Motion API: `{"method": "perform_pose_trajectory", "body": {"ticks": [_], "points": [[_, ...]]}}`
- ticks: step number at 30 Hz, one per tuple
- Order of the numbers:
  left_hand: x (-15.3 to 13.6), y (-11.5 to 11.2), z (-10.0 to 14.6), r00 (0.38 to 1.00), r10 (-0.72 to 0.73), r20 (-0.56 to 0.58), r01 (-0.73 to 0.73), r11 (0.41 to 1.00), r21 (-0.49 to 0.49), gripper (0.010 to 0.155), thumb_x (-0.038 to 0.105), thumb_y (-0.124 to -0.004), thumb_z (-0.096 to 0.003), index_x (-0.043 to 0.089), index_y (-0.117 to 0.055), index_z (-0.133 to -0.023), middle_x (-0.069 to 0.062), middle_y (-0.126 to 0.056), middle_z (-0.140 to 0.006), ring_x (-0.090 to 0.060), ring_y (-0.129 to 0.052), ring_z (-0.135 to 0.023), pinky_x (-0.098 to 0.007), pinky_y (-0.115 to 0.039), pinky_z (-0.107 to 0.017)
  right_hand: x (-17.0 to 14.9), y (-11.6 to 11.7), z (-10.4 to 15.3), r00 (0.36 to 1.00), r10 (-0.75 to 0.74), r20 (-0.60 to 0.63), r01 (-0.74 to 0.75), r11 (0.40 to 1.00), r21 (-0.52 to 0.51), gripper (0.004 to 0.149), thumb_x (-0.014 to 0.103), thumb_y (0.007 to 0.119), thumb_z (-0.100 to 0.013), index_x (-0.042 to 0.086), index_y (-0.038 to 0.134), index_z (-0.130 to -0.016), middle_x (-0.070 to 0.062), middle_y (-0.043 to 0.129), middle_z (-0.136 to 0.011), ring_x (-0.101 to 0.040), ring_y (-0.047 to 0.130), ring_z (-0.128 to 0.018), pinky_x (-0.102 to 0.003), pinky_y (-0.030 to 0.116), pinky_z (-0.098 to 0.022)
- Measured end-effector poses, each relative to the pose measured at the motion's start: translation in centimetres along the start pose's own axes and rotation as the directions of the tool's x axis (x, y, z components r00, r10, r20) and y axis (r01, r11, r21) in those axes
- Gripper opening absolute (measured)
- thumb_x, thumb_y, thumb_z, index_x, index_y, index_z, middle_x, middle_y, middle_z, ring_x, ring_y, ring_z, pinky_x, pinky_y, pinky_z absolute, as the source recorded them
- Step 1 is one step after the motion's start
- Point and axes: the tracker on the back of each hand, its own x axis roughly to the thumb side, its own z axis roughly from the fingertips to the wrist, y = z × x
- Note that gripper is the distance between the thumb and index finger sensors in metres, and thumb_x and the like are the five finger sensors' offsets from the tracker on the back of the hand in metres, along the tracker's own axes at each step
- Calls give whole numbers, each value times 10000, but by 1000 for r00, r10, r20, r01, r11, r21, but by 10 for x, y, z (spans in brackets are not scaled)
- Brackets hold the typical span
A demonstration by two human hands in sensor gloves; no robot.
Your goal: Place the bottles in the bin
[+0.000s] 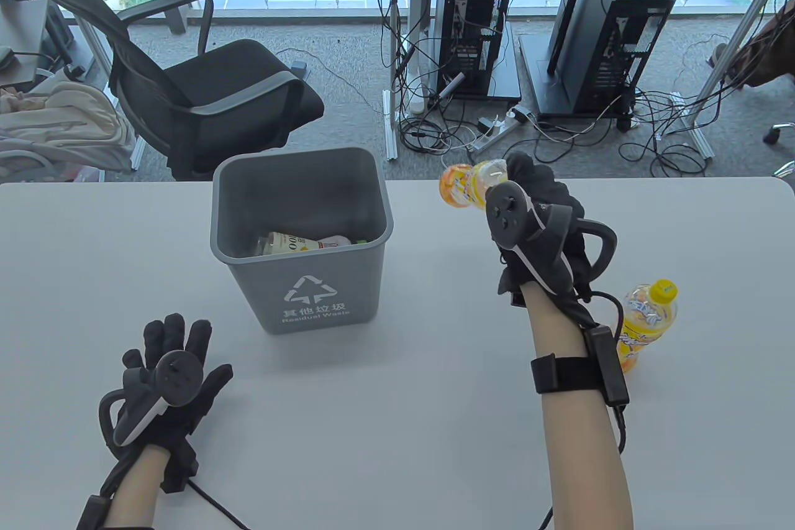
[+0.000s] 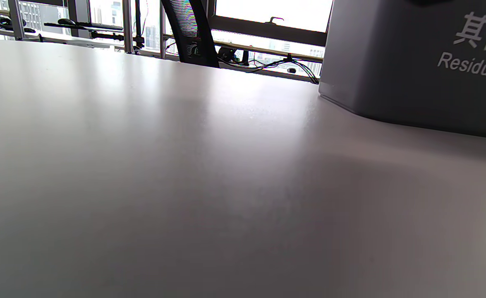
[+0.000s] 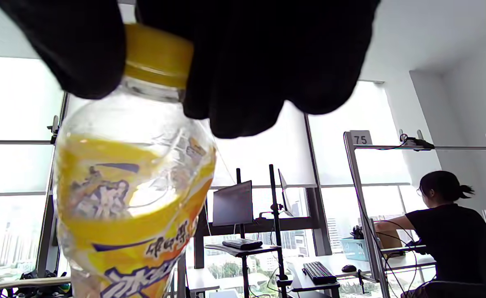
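The right hand (image 1: 537, 225) grips a yellow-labelled bottle (image 1: 466, 182) near its cap, held in the air right of the grey bin (image 1: 301, 232). The left hand (image 1: 168, 381) rests flat on the table (image 1: 397, 430), fingers spread. Another bottle (image 1: 646, 322) stands at near right

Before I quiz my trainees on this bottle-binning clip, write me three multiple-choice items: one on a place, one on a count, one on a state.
1. Where does the upright yellow-capped bottle stand?
A. in the grey bin
B. on the table, right of the right forearm
C. on the chair

2. How many yellow-labelled bottles are outside the grey bin?
A. one
B. two
C. four

3. What is the left hand doing?
A. resting on the table, fingers spread, holding nothing
B. gripping a bottle
C. lifting the bin

Answers: 1 B, it stands on the table there. 2 B, that one plus the held bottle in the right hand. 3 A, nothing is under its spread fingers.
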Motion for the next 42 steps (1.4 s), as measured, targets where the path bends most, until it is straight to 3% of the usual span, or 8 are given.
{"method": "perform_pose_trajectory", "body": {"ticks": [5, 10, 18, 20, 22, 28, 35, 42], "points": [[0, 0, 0, 1000, -6, -7, 6, 1000, 6, 832, 731, -524, -480, 385, -229, -1177, -10, -96, -1295, -335, -71, -1217, -658, -183, -845, 41, -19, 1, 991, -111, 75, 115, 992, -58, 569, 508, 776, -462, 308, 575, -956, 3, 865, -836, -200, 959, -608, -380, 834, -527], [-1, 0, 0, 1000, 2, -8, -2, 1000, 8, 833, 730, -526, -480, 383, -232, -1178, -11, -95, -1295, -337, -73, -1217, -658, -183, -844, 81, -17, 12, 965, -199, 173, 207, 978, -29, 565, 506, 769, -464, 311, 568, -955, 6, 868, -841, -196, 960, -609, -376, 834, -528], [-4, 1, 1, 1000, 24, -17, -24, 1000, 10, 833, 729, -527, -480, 382, -233, -1178, -11, -95, -1295, -337, -71, -1216, -658, -182, -845, 128, 22, 37, 935, -213, 283, 187, 975, 116, 576, 510, 783, -454, 309, 597, -960, 17, 886, -857, -204, 973, -608, -386, 841, -522], [-4, 1, 1, 1000, 20, -16, -20, 1000, 6, 834, 730, -527, -479, 383, -232, -1178, -11, -95, -1295, -337, -71, -1217, -659, -181, -844, 134, 38, 43, 930, -160, 330, 79, 966, 246, 656, 545, 757, -452, 305, 567, -1032, 3, 833, -956, -236, 943, -678, -420, 810, -570], [-4, 1, 1, 1000, 18, -15, -18, 1000, 3, 833, 730, -526, -480, 383, -233, -1178, -10, -95, -1295, -337, -69, -1216, -658, -180, -845, 131, 44, 47, 927, -102, 361, 22, 976, 219, 691, 607, 709, -443, 323, 554, -1054, 0, 794, -1003, -241, 920, -723, -428, 794, -599], [-5, 2, 0, 999, 28, -20, -28, 1000, 1, 834, 729, -526, -480, 383, -232, -1178, -9, -93, -1295, -335, -66, -1217, -658, -178, -845, 86, 42, 36, 961, -68, 266, 10, 977, 215, 688, 604, 686, -461, 314, 550, -1069, -20, 760, -1038, -262, 892, -771, -443, 777, -617], [-5, 2, 0, 999, 26, -21, -26, 1000, 1, 832, 729, -526, -480, 384, -233, -1178, -10, -93, -1295, -336, -69, -1216, -658, -180, -845, -21, 36, 15, 992, 121, 44, -127, 971, 204, 671, 594, 710, -463, 306, 588, -1057, -27, 745, -1054, -290, 838, -846, -469, 743, -652], [-4, 2, 0, 999, 21, -26, -21, 1000, -3, 833, 729, -526, -480, 385, -230, -1178, -8, -92, -1295, -337, -65, -1216, -658, -179, -845, -139, 47, 19, 865, 479, -149, -383, 822, 420, 766, 629, 730, -441, 316, 512, -1105, -68, 593, -1168, -373, 635, -1023, -538, 625, -744]]}}
